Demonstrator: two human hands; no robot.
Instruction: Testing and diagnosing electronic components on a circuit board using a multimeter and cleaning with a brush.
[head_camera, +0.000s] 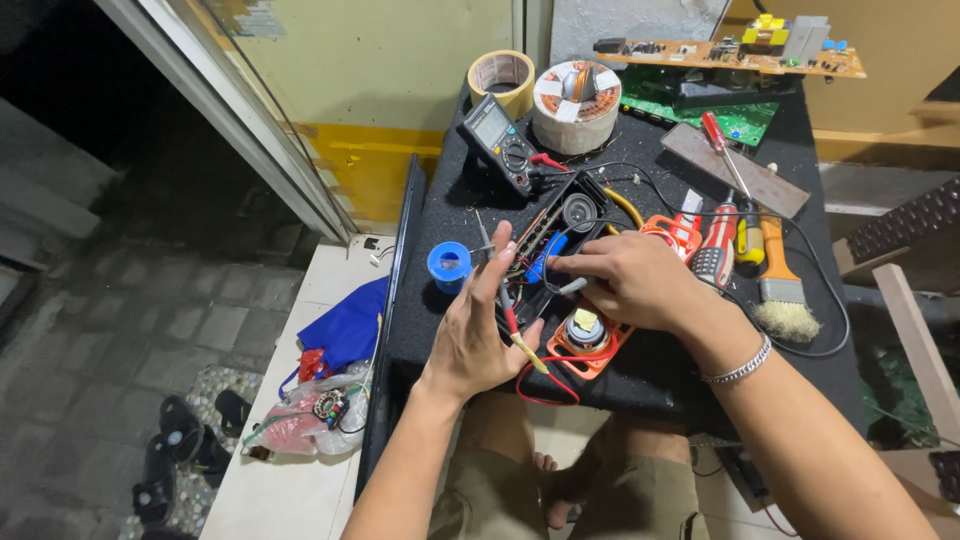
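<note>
Far left of the hands, on the pale ledge beside the black table, lie a blue bag and a clear bag of small parts; sandals sit on the paving below. Just left of the left hand stands a blue solder spool. The left hand rests on the table with its fingers raised and loosely spread, a red-and-yellow probe lying between finger and thumb; whether it grips the probe firmly cannot be told. Straight ahead of this hand sits a multimeter, and beyond that a tape roll and a wound coil. Between the two hands lies an open black circuit unit, with a red wire looping toward the person from under it. An orange part with a round centre sits just under the right hand's near edge. The right hand is curled over the unit, fingertips pinched on a small grey tip; a bracelet circles its wrist. The hands are close together but not touching. Just right of the right hand lie pliers, a yellow-handled tool and a brush. Beyond these lies a red screwdriver across a grey bar, with a green board and a brown board at the far edge.
</note>
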